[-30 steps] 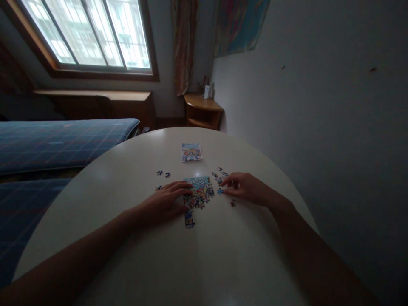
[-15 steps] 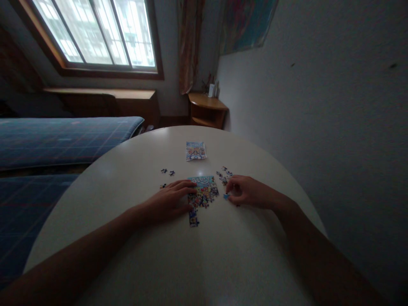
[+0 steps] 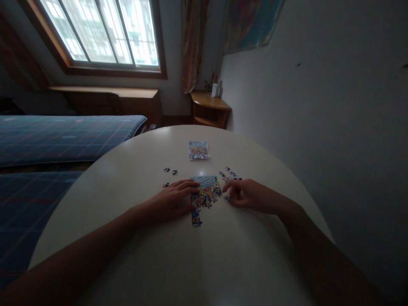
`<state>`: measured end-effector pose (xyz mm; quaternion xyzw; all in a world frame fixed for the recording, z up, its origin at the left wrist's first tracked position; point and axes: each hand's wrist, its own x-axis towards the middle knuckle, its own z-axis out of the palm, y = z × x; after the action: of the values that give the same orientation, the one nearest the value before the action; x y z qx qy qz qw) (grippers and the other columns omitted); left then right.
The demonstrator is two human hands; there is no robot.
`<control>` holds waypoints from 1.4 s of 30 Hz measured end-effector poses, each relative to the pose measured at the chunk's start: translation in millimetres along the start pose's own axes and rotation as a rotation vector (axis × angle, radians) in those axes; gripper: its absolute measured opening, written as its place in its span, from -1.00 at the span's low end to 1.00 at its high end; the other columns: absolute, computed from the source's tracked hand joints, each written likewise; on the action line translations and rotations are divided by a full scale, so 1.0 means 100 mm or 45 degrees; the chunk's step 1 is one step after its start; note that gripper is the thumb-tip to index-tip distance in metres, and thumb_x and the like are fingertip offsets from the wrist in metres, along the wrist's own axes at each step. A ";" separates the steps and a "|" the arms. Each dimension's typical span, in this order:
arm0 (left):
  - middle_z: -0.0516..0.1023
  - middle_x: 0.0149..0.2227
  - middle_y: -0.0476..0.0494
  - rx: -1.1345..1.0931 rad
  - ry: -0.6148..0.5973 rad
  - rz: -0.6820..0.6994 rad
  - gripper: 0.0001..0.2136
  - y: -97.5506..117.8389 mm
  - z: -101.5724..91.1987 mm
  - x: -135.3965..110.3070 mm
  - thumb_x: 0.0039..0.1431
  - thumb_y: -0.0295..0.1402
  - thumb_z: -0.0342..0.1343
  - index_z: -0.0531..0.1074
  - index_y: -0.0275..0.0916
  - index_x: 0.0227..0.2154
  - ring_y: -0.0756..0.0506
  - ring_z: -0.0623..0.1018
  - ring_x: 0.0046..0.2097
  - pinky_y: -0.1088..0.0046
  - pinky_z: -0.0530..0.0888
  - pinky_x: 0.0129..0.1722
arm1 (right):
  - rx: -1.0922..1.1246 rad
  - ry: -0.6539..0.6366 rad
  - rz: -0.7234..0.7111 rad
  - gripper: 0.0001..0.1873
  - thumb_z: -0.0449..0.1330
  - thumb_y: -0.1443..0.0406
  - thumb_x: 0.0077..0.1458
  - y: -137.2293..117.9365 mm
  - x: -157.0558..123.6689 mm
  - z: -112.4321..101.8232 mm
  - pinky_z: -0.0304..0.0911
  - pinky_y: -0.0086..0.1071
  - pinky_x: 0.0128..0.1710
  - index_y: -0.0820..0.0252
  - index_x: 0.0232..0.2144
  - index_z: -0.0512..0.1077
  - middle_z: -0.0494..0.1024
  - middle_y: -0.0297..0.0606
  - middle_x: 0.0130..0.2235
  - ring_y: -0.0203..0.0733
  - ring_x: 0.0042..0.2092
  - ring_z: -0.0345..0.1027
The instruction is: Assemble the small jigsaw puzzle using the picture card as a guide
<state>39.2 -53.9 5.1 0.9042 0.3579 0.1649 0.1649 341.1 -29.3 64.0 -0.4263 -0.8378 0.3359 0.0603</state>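
A partly assembled jigsaw puzzle (image 3: 207,192) lies on the round table, with a strip of joined pieces reaching down from its lower left corner. My left hand (image 3: 174,197) rests flat over the puzzle's left side, fingers stretched out. On the other side, my right hand (image 3: 244,193) hovers low with index finger and thumb apart. A loose puzzle piece (image 3: 227,198) lies beside the thumb tip. Beyond the right fingers, several loose pieces (image 3: 228,175) are scattered, partly covered by the hand.
A small printed picture sheet (image 3: 199,151) lies farther back on the white table (image 3: 127,263). A few loose pieces (image 3: 175,172) sit to the left. A bed (image 3: 70,136) stands left of the table, a wall (image 3: 334,127) rises on the right.
My right hand's index finger has lifted away from the thumb and extended toward the puzzle's edge. My left hand stays in place. The view has shifted slightly.
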 end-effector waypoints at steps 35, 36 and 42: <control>0.36 0.20 -0.20 -0.010 0.065 0.049 -0.69 -0.04 0.03 0.04 0.37 -0.30 -0.04 0.37 -0.14 0.11 -0.22 0.34 0.24 0.08 0.34 0.24 | -0.306 0.826 0.256 -0.77 0.14 0.27 0.19 0.68 0.14 -0.06 0.31 -0.26 -0.15 0.20 -0.21 0.57 0.55 -0.12 -0.14 -0.18 -0.27 0.40; 0.37 0.19 -0.20 -0.015 0.080 0.056 -0.69 -0.05 0.04 0.04 0.37 -0.29 -0.04 0.37 -0.13 0.11 -0.21 0.33 0.25 0.08 0.34 0.24 | -0.301 0.806 0.244 -0.78 0.15 0.27 0.20 0.67 0.15 -0.05 0.31 -0.27 -0.15 0.21 -0.21 0.57 0.55 -0.12 -0.14 -0.17 -0.26 0.40; 0.42 0.14 -0.19 -0.054 0.129 0.102 -0.72 -0.06 0.08 0.03 0.37 -0.29 0.00 0.38 -0.13 0.09 -0.19 0.29 0.27 0.11 0.33 0.25 | -0.302 0.753 0.212 -0.80 0.16 0.26 0.19 0.69 0.16 -0.04 0.28 -0.32 -0.18 0.21 -0.24 0.57 0.54 -0.13 -0.16 -0.20 -0.27 0.40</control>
<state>40.9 -48.4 -3.7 0.9046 0.3256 0.2245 0.1590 379.2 13.1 22.1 -0.5764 -0.7795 0.1014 0.2234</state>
